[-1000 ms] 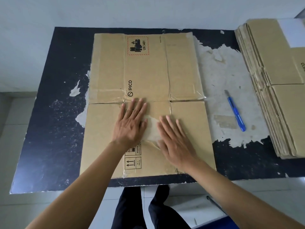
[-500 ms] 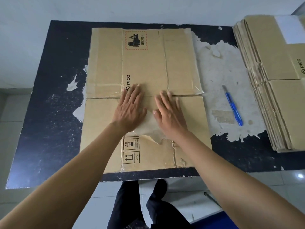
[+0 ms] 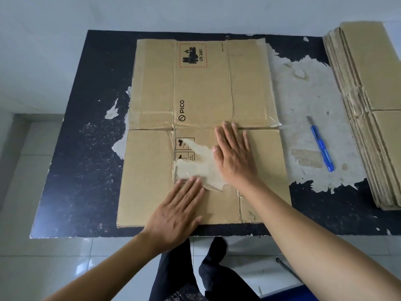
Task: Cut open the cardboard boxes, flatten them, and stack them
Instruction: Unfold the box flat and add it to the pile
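Note:
A flattened brown cardboard box [image 3: 204, 88] with a PICO logo and a UN 3481 label lies spread on the dark table [image 3: 91, 148]. A torn pale patch shows near its middle. My left hand [image 3: 180, 211] lies flat, fingers straight, on the box's near part by the front edge. Further in, my right hand [image 3: 235, 153] presses flat on the box, its fingertips at the fold seam. A blue utility knife [image 3: 321, 144] lies on the table to the right of the box, held by neither hand.
A stack of flattened cardboard boxes [image 3: 373, 105] sits at the table's right edge. The table top is dark with large peeled pale areas. A pale wall runs behind it. My legs stand on the tiled floor [image 3: 54, 261] below the front edge.
My left hand has slid back from the box's middle toward its near edge. My right hand has shifted slightly right along the seam. The torn patch is now uncovered.

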